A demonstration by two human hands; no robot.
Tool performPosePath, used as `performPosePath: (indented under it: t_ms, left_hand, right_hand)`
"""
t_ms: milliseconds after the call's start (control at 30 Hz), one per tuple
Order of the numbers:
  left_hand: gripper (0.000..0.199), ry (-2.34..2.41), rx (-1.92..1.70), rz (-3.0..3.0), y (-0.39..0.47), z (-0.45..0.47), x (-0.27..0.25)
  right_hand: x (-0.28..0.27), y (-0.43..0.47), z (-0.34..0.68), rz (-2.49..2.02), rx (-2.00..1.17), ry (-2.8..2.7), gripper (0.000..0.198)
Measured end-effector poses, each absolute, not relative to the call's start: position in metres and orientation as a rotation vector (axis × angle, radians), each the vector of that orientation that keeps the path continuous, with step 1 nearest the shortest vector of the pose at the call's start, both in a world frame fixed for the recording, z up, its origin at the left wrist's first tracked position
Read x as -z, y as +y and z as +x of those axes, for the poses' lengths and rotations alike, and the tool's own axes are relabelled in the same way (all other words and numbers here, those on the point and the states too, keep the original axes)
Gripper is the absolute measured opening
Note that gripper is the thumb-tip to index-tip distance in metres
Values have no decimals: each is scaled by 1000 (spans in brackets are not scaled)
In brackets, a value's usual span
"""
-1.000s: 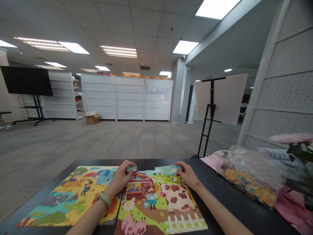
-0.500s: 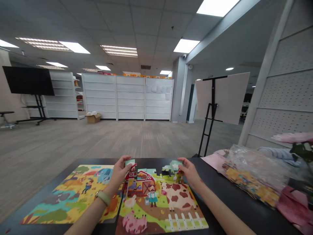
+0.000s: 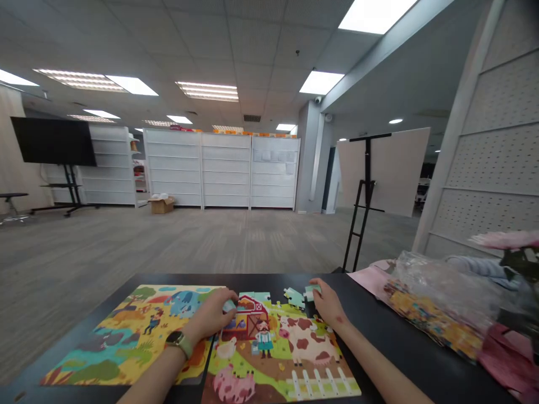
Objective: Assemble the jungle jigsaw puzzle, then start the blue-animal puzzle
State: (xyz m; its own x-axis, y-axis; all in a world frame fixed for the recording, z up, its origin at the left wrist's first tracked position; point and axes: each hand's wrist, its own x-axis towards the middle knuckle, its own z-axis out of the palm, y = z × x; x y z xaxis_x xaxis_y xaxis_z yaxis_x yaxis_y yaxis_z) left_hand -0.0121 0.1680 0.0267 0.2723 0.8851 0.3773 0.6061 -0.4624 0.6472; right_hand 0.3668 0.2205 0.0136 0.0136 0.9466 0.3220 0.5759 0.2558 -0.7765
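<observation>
A farm jigsaw puzzle (image 3: 269, 365) with a cow, a pig and a red barn lies on the black table, its top edge partly unfilled. My left hand (image 3: 215, 311), wearing a watch, curls over the puzzle's upper left corner, its fingers on a pale blue puzzle piece (image 3: 228, 306) that they partly hide. Near the upper right corner, my right hand (image 3: 328, 303) pinches a pale green puzzle piece (image 3: 310, 292). Just left of that, a light green puzzle piece (image 3: 294, 297) lies at a slant above the puzzle, apart from my fingers.
Left of the farm puzzle lies a yellow animal puzzle (image 3: 130, 331), partly under my left forearm. A clear plastic bag (image 3: 442, 286) over colourful printed pieces and pink wrapping (image 3: 501, 353) sit on the table's right. Beyond the table stands a black easel (image 3: 357, 224) with a board.
My left hand has come down and closer over the puzzle's upper left corner. My right hand has shifted slightly right with one piece, and a light green piece now lies apart from it.
</observation>
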Motion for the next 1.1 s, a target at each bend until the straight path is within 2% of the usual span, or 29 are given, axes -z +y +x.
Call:
performPosePath:
  t_ms: [300, 533, 833, 1100]
  left_hand:
    - [37, 1351, -807, 2191, 169, -29, -35]
    - [33, 1357, -1057, 1965, 177, -34, -35]
    - [28, 1169, -1316, 1641, 170, -25, -49]
    - [44, 946, -1455, 1073, 171, -1, -43]
  right_hand:
    - [-7, 221, 351, -1430, -471, -1933, 65]
    - [-15, 218, 334, -1352, -537, -2020, 36]
    - [-17, 209, 320, -1167, -667, -1689, 36]
    - [-25, 182, 293, -973, -1048, -1598, 53]
